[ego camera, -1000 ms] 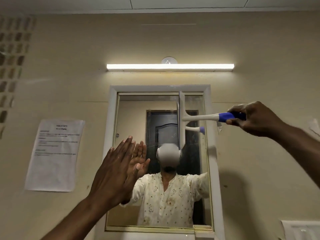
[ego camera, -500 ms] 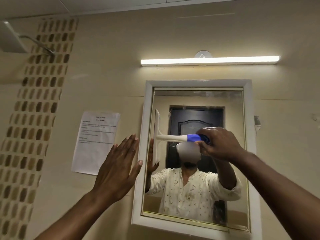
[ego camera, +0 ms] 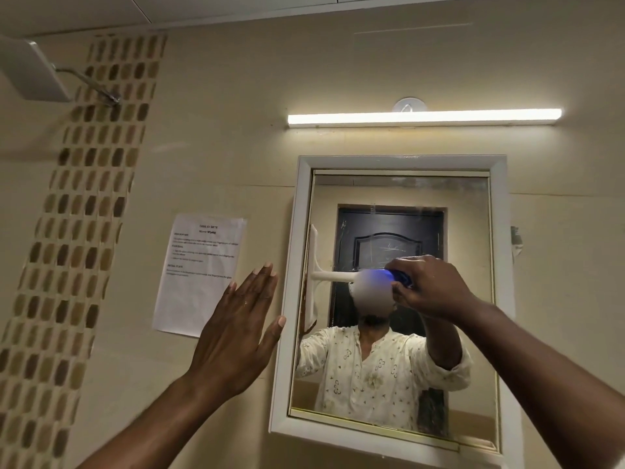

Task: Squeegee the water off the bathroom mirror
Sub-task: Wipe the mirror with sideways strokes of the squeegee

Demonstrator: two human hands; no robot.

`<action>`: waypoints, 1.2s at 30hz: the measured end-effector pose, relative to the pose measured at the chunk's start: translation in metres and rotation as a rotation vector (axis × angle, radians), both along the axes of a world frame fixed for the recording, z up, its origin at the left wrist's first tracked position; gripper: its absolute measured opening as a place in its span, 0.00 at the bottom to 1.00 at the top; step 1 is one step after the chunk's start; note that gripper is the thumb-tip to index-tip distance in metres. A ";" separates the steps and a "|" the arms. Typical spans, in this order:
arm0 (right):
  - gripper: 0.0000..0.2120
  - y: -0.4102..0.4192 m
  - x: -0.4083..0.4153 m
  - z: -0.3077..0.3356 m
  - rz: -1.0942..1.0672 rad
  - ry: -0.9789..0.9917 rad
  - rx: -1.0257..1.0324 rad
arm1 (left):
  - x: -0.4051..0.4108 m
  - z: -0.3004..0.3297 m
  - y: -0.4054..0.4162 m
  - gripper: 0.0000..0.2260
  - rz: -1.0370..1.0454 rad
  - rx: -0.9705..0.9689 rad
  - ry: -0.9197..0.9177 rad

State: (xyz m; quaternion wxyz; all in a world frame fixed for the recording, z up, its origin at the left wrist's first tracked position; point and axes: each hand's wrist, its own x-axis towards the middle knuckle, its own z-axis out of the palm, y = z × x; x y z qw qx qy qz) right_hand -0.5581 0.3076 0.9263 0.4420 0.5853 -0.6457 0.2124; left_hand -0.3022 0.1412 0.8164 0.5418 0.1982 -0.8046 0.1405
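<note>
The right hand (ego camera: 429, 286) is closed around the blue grip of the squeegee (ego camera: 333, 275), whose white stem runs leftward from the fist to a blade standing upright at the mirror's left edge. The mirror (ego camera: 466, 231) is the landmark here: a framed glass on the wall, with the blade lying just inside its left frame rail at mid-height. Held sideways like this, the blade meets the glass along its whole length, which suits a horizontal pull; whether the rubber is truly pressed to the glass I cannot tell from this angle.

The left hand (ego camera: 240, 333) is flat and spread, fingers together and pointing up, thumb out, holding nothing. It sits just left of the mirror's frame, the thumb tip near or touching the rail, probably to steady the cabinet or simply to stay out of the blade's path.

With the blade against the left rail, no travel remains that way. Open glass lies to the right, above and below it. Streaks show on the upper part of the mirror, so that band likely needs another pass. A paper notice (ego camera: 199, 272) hangs well left of the mirror, clear of the work.
</note>
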 end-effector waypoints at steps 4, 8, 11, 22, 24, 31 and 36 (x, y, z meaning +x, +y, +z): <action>0.16 -0.003 0.001 -0.002 0.005 -0.016 0.006 | 0.000 -0.001 0.002 0.28 -0.007 0.007 0.005; 0.15 -0.004 -0.001 -0.007 0.022 -0.026 -0.011 | -0.001 -0.003 0.003 0.29 -0.009 0.008 -0.002; 0.15 -0.004 -0.003 -0.009 0.027 -0.016 -0.020 | -0.004 -0.006 0.003 0.28 -0.016 0.010 -0.010; 0.17 0.021 -0.035 -0.017 0.046 -0.040 -0.063 | -0.016 -0.014 0.009 0.28 -0.042 0.053 -0.032; 0.18 0.025 -0.039 -0.018 0.050 -0.046 -0.065 | -0.019 -0.014 0.011 0.29 -0.038 0.056 -0.043; 0.17 0.037 -0.050 -0.024 0.052 -0.068 -0.075 | -0.027 -0.017 0.011 0.29 -0.038 0.075 -0.049; 0.19 0.053 -0.057 -0.026 0.050 -0.096 -0.072 | -0.033 -0.018 0.016 0.29 -0.059 0.062 -0.057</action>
